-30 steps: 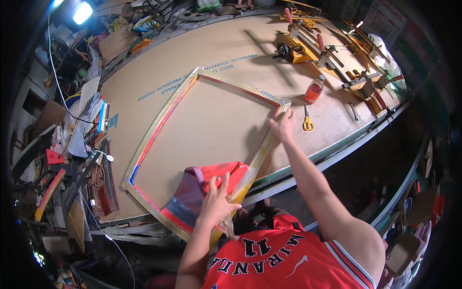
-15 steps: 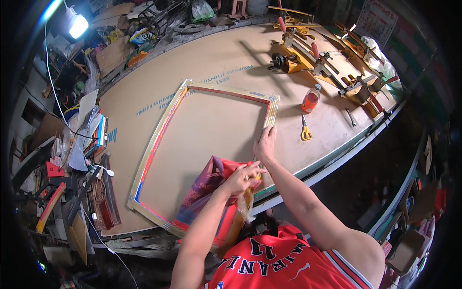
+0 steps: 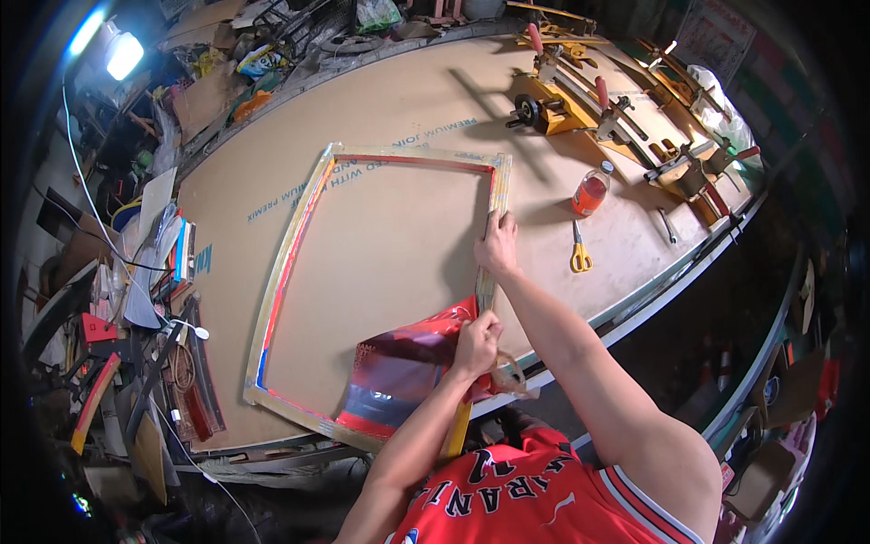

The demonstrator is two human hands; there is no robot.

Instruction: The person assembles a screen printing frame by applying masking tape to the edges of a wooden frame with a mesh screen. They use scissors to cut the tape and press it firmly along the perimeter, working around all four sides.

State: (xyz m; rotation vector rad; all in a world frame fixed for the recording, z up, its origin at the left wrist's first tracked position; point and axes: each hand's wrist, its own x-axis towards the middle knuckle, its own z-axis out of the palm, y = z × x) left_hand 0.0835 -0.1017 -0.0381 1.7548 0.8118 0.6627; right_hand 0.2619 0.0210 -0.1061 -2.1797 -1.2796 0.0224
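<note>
A rectangular frame (image 3: 292, 243), taped along its bars, lies on the worktable, with red and blue scraps along its inner edges. My right hand (image 3: 497, 243) is closed round the frame's right-hand bar. Nearer to me, my left hand (image 3: 478, 346) is a fist gripping a red and purple printed plastic sheet (image 3: 399, 370). This sheet is still joined to the near edge of the frame and bunches up toward my fist. Beside the left hand dangles a crumpled piece of clear, yellowish tape (image 3: 512, 374). The frame's near right corner is hidden behind my forearm and the sheet.
To the right of the frame lie yellow-handled scissors (image 3: 580, 258), a bottle of red liquid (image 3: 591, 190) and a wrench (image 3: 667, 225). Yellow clamping gear (image 3: 566, 113) covers the far right. Clutter and a cable (image 3: 195, 458) line the left side.
My left hand has moved right and slightly up, drawing the sheet taut toward the right bar. My right hand has slid a little farther up that bar. The frame has shifted slightly left.
</note>
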